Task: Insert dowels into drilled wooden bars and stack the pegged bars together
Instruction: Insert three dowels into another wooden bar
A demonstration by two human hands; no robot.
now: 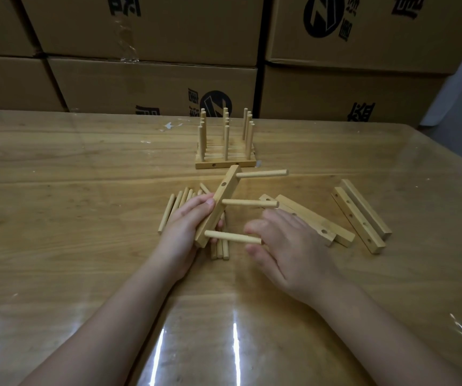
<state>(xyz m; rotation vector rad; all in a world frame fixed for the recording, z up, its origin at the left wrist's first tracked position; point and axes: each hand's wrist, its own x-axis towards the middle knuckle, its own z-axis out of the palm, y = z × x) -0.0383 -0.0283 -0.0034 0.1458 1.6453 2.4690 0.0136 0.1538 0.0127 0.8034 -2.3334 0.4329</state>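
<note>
Boxes (151, 79) behind table (57, 190), dowels (174, 208) half hidden under left hand (185, 229) gripping bar (220, 199)

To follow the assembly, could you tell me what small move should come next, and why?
Probably press the nearest dowel fully in: the left hand grips the bar, that dowel juts from the bar's near end, and the right hand sits at the dowel's tip.
</note>
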